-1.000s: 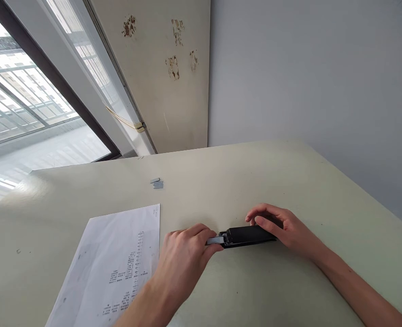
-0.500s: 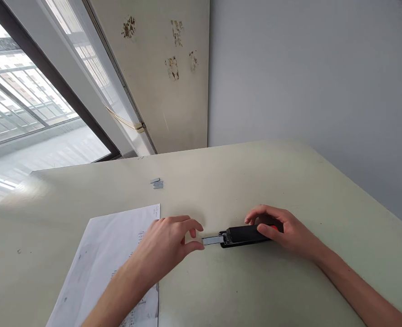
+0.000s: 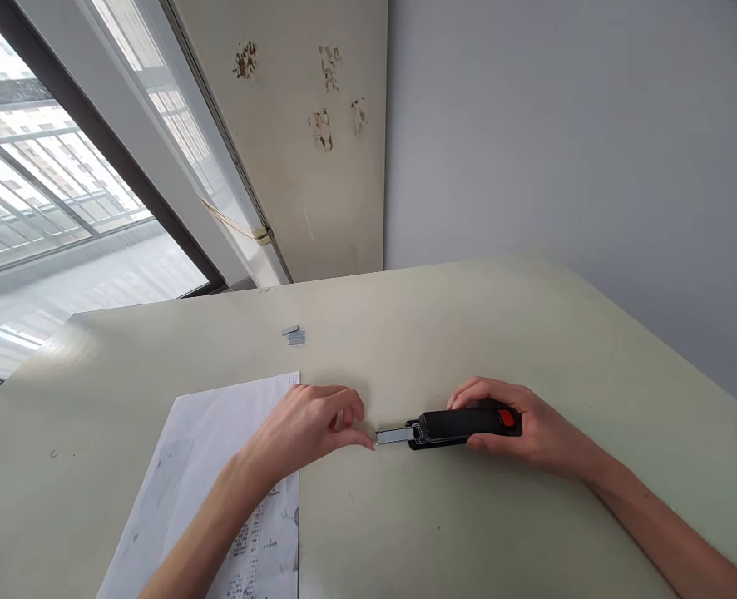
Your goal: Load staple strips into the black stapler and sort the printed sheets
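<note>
A black stapler (image 3: 462, 426) with a red button lies flat on the pale green table (image 3: 468, 333). A metal staple tray (image 3: 394, 435) sticks out of its left end. My right hand (image 3: 531, 424) wraps around the stapler's right part and holds it. My left hand (image 3: 309, 426) rests just left of the tray, fingers curled, with the thumb and fingertips at the tray's tip. Whether it pinches the tray I cannot make out.
A printed sheet of paper (image 3: 219, 482) lies under my left forearm at the near left. A small stack of staple strips (image 3: 293, 334) sits farther back. A window fills the left, a grey wall stands behind the table.
My left hand drew back to the left from the stapler's front, and the metal tray now juts out. My right hand shifted and uncovered the red button.
</note>
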Motion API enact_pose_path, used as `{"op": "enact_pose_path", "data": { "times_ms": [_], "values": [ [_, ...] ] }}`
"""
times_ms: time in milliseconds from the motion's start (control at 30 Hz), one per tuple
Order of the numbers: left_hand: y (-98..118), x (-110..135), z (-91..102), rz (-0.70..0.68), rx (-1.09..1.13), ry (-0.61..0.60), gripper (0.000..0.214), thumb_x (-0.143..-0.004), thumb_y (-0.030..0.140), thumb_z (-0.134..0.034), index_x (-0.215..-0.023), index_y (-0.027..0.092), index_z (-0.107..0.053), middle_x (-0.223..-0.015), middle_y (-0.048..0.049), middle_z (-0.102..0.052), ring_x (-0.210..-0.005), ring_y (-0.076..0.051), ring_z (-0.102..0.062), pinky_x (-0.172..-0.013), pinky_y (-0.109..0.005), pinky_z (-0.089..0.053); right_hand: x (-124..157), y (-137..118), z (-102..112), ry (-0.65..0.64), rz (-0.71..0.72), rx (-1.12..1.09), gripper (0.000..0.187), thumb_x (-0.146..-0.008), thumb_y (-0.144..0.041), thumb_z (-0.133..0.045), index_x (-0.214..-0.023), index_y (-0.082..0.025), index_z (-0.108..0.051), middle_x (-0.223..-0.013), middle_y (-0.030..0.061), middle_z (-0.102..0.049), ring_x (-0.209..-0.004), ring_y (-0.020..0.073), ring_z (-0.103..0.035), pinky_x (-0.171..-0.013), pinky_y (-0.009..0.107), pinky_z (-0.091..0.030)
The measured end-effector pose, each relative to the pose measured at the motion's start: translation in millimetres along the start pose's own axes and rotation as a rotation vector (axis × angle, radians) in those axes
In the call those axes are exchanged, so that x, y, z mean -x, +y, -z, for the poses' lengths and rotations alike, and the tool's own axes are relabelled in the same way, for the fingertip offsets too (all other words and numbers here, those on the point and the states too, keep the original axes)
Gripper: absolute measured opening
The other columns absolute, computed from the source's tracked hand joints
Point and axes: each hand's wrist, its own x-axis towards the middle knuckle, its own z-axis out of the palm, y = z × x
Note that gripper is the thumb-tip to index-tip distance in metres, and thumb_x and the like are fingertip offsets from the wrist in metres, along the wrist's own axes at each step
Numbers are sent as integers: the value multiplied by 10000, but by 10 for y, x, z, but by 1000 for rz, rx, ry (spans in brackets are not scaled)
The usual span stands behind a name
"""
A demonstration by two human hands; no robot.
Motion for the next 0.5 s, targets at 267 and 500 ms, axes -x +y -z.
{"op": "enact_pose_path", "data": {
  "times_ms": [267,500],
  "values": [
    [-24,-12,-67,-43,23,30,410,-932,601,-723,-825,209,-662,-662,67,-637,-523,-84,-476,-542,-234,-308,20,-80,-35,10,-56,2,302,-911,-550,-762,-1069,-297,-710,-1128,22,-736,-947,232,-656,-775,326,-504],
    [45,-63,-177,-75,40,41,400,-980,582,-670,-831,211,-671,-671,63,-645,-523,-85,-482,-545,-244,-320,12,-62,-64,28,-54,-2,332,-904,-578,-758,-1038,-279,-702,-1071,30,-724,-889,224,-635,-767,330,-504]
  ]
}}
